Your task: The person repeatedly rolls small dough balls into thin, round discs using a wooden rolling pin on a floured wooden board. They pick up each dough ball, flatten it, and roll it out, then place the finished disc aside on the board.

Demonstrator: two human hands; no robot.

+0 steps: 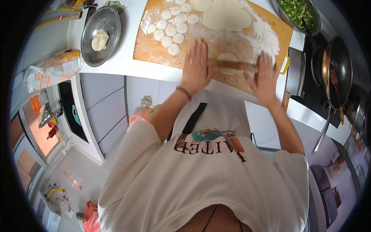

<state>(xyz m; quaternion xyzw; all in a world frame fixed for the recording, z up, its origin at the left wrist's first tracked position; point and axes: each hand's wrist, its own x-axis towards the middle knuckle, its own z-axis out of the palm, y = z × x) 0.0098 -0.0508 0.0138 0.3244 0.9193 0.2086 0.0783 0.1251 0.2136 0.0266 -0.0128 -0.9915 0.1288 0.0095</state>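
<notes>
On a floured wooden board (pixel 156 55), a wooden rolling pin (pixel 243 65) lies across a thin round of dough (pixel 228 57). My left hand (pixel 195 66) presses on the pin's left end, palm down with fingers stretched out. The other end is under my right hand (pixel 266 78), which is blurred and partly hides it. Several small flattened dough pieces (pixel 170 30) sit on the board's left part. Rolled dough wrappers (pixel 226 16) overlap at the far side, beside a heap of loose flour (pixel 268 39).
To the left stands a metal bowl (pixel 113 34) holding a dough lump (pixel 100 40); a printed plastic bag (pixel 55 69) lies nearby. At far right are a bowl of chopped green filling (pixel 297 11), a black cooktop (pixel 310 100) and a frying pan (pixel 343 66) with a projecting handle.
</notes>
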